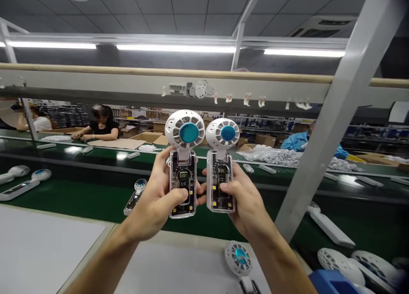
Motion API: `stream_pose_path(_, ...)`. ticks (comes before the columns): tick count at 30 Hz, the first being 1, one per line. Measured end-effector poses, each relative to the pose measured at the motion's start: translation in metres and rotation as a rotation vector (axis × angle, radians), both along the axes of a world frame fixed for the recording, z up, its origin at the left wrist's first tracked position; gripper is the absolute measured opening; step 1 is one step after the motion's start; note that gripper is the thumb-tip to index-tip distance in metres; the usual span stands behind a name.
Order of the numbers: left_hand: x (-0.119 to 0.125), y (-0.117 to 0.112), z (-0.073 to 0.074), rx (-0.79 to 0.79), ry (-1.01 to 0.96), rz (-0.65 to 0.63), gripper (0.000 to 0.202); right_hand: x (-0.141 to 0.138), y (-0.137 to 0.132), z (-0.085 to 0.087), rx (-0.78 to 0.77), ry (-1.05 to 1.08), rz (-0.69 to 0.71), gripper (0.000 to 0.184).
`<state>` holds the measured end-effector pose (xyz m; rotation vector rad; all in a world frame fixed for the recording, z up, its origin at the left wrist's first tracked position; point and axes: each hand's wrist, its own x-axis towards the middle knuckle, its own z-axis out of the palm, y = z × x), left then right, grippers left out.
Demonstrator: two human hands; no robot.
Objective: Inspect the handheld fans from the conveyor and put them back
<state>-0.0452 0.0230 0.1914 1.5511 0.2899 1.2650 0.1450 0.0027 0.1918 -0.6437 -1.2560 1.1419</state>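
Observation:
Two handheld fans are held upright side by side in the middle of the view. My left hand (159,196) is closed round the left handheld fan (189,133), its thumb pressed on the lower front of the handle. Round the right handheld fan (227,133) my right hand (246,196) is wrapped, with the thumb also on the handle's front. Both fans have white round heads with blue centres and clear handles showing dark circuit boards and a small display. Below my right hand another fan (238,257) lies on the white worktop (179,268).
A green conveyor belt (92,200) crosses in front, carrying white fans (24,185) and handle parts. At right stand a slanted metal post (335,115) and a blue bin (330,282) near more fans. Across the belt sit several people, one in black (104,125), beside a heap of bagged parts (271,155).

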Motion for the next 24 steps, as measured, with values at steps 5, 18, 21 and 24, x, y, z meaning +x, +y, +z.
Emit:
stream_pose_path(5,0.0065,0.0066,-0.0012,-0.044,0.0,-0.014,0.073,0.0043,0.0068,-0.0036,0.013,-0.061,-0.092,0.073)
stream_pose_path(18,0.0064,0.0065,0.0071,-0.186,-0.049,-0.054,0.078,0.0058,0.0054,-0.0014,0.085,-0.051,-0.078,0.078)
stream_pose_path(21,0.0056,0.0077,0.0068,-0.183,-0.075,-0.039,0.084,0.0047,0.0054,-0.0028,0.089,-0.065,-0.093,0.082)
stream_pose_path(24,0.0056,0.0083,0.0063,-0.189,-0.072,-0.046,0.084,0.0033,0.0054,-0.0035,0.091,-0.061,-0.095,0.08)
